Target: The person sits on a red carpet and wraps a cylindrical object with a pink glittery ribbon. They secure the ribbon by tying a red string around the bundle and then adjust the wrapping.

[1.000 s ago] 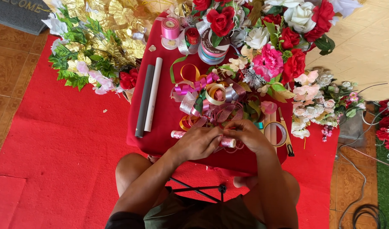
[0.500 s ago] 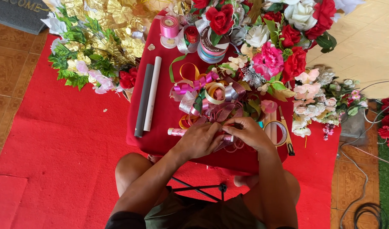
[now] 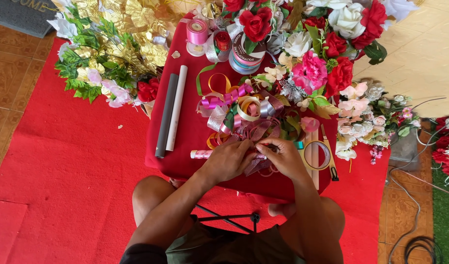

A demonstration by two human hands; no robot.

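My left hand [image 3: 230, 159] and my right hand [image 3: 283, 155] meet at the near edge of a low table under a red cloth [image 3: 185, 132]. Together they pinch a looped, shiny mauve ribbon [image 3: 258, 165] between their fingertips. Just beyond the hands lies a heap of curled ribbons [image 3: 236, 111] in pink, silver, gold and orange. A small pink ribbon roll [image 3: 201, 154] lies left of my left hand.
Grey and white rolled sheets [image 3: 169, 113] lie at the table's left. Ribbon spools [image 3: 236, 46] stand at the back. A tape ring [image 3: 316, 154] and a cutter [image 3: 330, 161] lie right. Artificial flowers [image 3: 327, 54] and gold leaves [image 3: 122, 44] surround it. Cables [image 3: 420, 244] trail right.
Both hands have shifted slightly on the mauve ribbon, working it between the fingers; they stay at the same spot on the table.
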